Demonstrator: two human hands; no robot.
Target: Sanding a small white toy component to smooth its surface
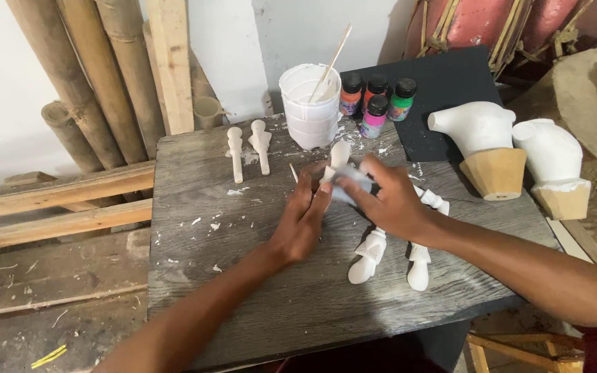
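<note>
From the head camera, the left hand (303,224) pinches a white carved figure (338,160) at its lower part; its long axis runs away from the person, rounded end toward the white cup (310,103). The right hand (390,200) closes its fingers on a pale scrap (349,185) pressed against the figure. Both are over the grey wooden bench (243,276), bamboo poles (91,76) leaning on the white wall behind.

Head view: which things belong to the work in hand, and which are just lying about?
In hand:
left hand
right hand
white carved piece
grey pad

Lying about:
paint bottles
white cup
two white busts
bamboo poles
</note>
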